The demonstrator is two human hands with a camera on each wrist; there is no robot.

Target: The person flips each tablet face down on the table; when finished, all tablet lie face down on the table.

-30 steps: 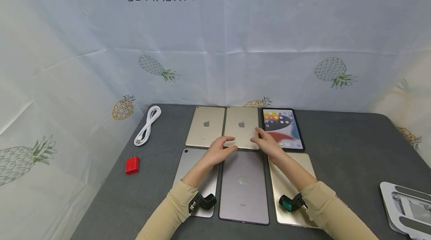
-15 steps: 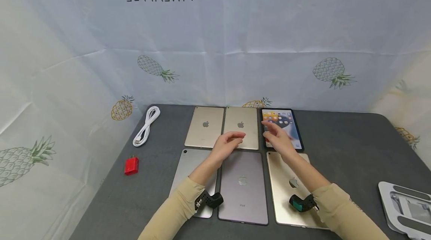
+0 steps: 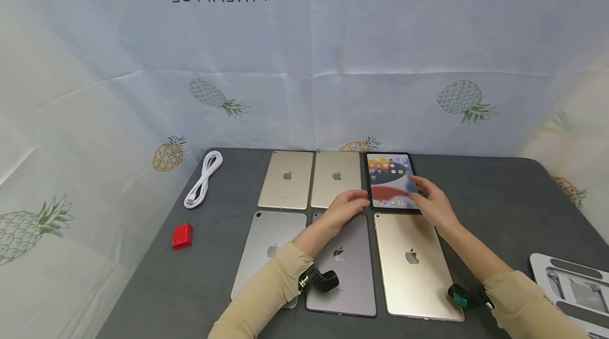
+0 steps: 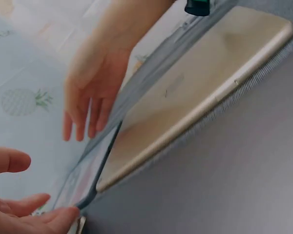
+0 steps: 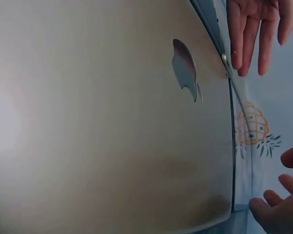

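Observation:
At the back right of a two-row layout lies a tablet with its screen lit. My left hand is at its left edge, fingers extended and apart from the thumb. On the other side, my right hand has its fingertips over the screen's right edge, fingers relaxed. Nothing is held in either hand. In front lies a gold tablet, back up, which also fills much of the right wrist view. My left forearm passes over a grey tablet and partly covers a silver tablet.
Two gold tablets, one at back left and one at back middle, complete the rear row. A coiled white cable and a red charger plug lie left. A white folding stand lies right. A pineapple-print cloth hangs behind.
Both hands have moved right, from around the back middle gold tablet to either side of the lit tablet. The tablets keep their layout, and the view has shifted slightly.

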